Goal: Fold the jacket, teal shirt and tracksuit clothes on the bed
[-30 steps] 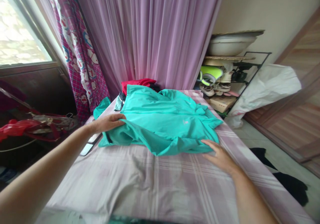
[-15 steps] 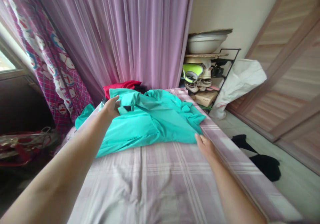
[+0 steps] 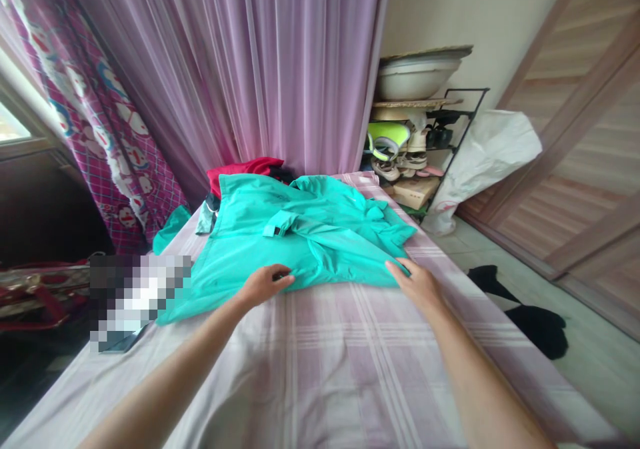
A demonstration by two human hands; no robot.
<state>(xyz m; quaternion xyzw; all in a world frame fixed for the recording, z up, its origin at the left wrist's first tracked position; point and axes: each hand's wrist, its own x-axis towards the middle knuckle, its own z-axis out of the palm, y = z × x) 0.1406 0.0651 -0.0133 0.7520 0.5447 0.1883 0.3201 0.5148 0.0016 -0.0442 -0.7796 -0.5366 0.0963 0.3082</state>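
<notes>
A turquoise jacket [image 3: 340, 202] lies spread on the bed, with one sleeve [image 3: 320, 232] folded across its body and the cuff [image 3: 279, 224] towards the left. At the jacket's near edge is my left hand [image 3: 265, 284], its thumb and fingers curved with a gap between them. My right hand [image 3: 417, 282] is at the jacket's near right corner, thumb and fingers closed on the fabric. The undersides of the fingers are hidden.
A plaid sheet [image 3: 330, 369] covers the bed. Red clothing [image 3: 245, 167] lies behind the jacket, against a purple curtain [image 3: 300, 69]. A phone-like object [image 3: 123, 339], partly pixelated, rests at the left edge. To the right stand a shoe rack [image 3: 453, 149] and a white bag [image 3: 493, 155].
My left hand has let go of the sleeve cuff and come nearer and right to the jacket's near edge. The cuff now lies on the jacket. My right hand stays at the corner.
</notes>
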